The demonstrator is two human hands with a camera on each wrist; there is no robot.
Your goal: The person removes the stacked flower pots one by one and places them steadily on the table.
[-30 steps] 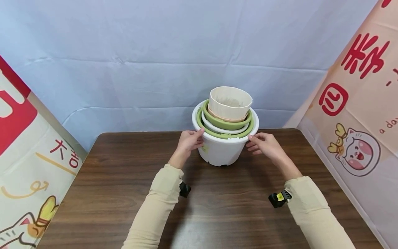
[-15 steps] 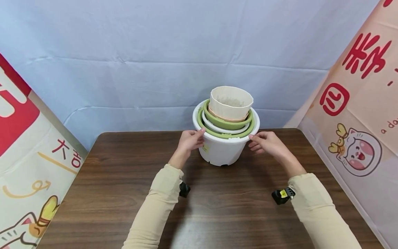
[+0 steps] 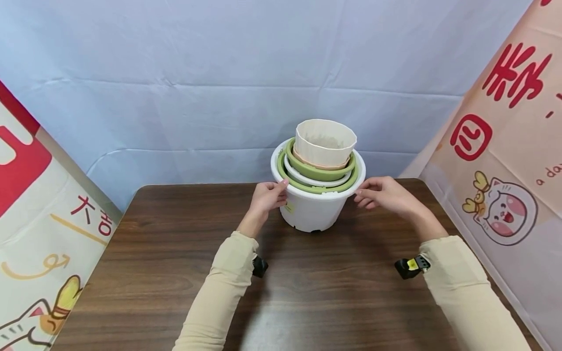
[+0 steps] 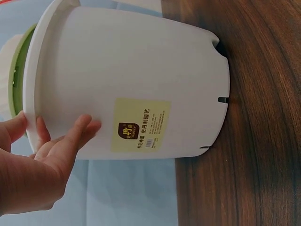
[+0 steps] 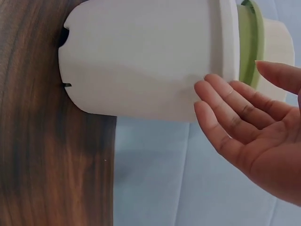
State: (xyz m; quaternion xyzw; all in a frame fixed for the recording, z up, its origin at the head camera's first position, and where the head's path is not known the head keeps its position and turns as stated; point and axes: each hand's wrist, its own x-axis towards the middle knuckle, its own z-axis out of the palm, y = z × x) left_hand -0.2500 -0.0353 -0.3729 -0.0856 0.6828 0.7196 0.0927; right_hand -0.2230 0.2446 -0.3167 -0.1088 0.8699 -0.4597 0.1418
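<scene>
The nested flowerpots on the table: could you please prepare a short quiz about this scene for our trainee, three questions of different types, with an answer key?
1. Multiple choice. What colour is the topmost flowerpot?
A) Green
B) Cream
C) Red

2. True or false. The left hand pinches the rim of the outermost flowerpot.

3. Short answer. Which wrist view shows the yellow label?

Key:
1. B
2. True
3. The left wrist view
</scene>
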